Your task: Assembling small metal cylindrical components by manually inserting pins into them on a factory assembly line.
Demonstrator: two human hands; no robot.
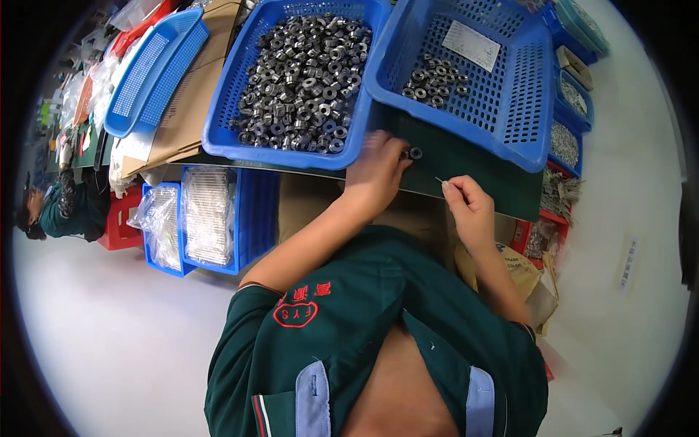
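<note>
My left hand (373,169), partly blurred, is over the near edge of the green work surface (437,156), just below a blue basket. Its curled fingertips close on a small dark metal collar (416,154) with a hole through it; the fingers partly hide the grip. To its right, my right hand (472,209) pinches a thin metal pin (439,179) between thumb and forefinger. The pin's tip points left toward the collar, apart from it.
A blue basket (218,142) heaped with metal collars stands ahead. Another blue basket (535,149), at right, holds fewer collars and a paper label. Blue bins (251,218) of bagged parts are at lower left. Small bins (564,142) line the right. A co-worker (69,207) is far left.
</note>
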